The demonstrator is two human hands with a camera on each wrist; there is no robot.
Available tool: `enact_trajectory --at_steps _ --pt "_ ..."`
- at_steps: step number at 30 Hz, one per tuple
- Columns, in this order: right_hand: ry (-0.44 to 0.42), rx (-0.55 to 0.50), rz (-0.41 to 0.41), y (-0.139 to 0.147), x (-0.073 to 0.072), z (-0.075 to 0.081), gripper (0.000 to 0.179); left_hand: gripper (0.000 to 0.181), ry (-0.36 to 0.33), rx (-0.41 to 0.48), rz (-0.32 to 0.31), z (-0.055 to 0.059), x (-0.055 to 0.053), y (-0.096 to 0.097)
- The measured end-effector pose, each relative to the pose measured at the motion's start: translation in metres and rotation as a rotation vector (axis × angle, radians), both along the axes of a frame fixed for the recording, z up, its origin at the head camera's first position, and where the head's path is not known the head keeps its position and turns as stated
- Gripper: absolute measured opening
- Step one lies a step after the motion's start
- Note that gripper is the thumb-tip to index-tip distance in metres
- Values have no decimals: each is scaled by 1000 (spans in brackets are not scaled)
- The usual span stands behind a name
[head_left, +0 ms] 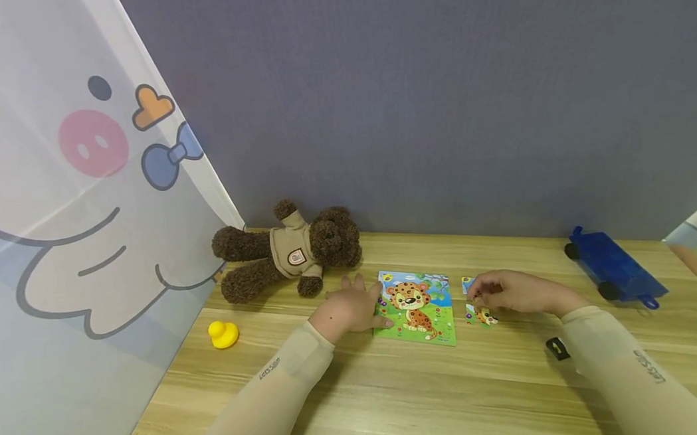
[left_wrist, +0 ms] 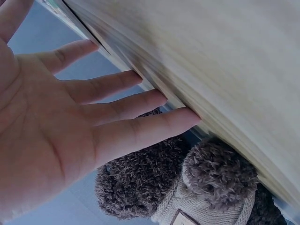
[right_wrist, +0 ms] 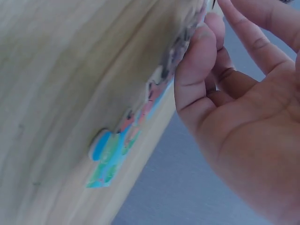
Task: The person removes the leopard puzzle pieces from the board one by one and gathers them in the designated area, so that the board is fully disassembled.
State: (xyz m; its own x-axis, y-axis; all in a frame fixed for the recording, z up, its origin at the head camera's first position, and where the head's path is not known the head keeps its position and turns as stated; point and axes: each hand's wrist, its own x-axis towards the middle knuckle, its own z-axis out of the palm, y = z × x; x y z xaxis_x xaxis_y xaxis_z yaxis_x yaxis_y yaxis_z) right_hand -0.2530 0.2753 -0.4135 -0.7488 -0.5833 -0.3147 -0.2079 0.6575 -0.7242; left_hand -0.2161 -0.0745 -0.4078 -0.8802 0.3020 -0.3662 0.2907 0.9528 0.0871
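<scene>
A square leopard picture card (head_left: 412, 307) lies on the table, with my left hand (head_left: 356, 305) resting at its left edge. The fingers of that hand are straight and spread, their tips at the tabletop in the left wrist view. Right of the card, my right hand (head_left: 505, 292) bends over several jigsaw puzzle pieces (head_left: 481, 315), thumb and fingertips pinched together at one piece that they mostly hide. In the right wrist view more of the joined pieces (right_wrist: 115, 150) show flat on the wood, below the thumb.
A brown teddy bear (head_left: 293, 251) in a beige top lies behind my left hand. On the left is a yellow rubber duck (head_left: 223, 333). A blue toy wagon (head_left: 612, 264) stands at the right back, and a small black object (head_left: 557, 348) lies beside my right forearm. A grey partition (head_left: 413, 107) rises behind.
</scene>
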Motion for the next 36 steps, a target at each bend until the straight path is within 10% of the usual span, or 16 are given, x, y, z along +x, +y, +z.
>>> enact_trajectory --at_steps 23,36 --pt "50 -46 -13 -75 -5 11 27 99 -3 148 13 9 -8 -1" --pt "69 -70 -55 -110 -13 -6 40 116 -11 76 -63 1 -4 26"
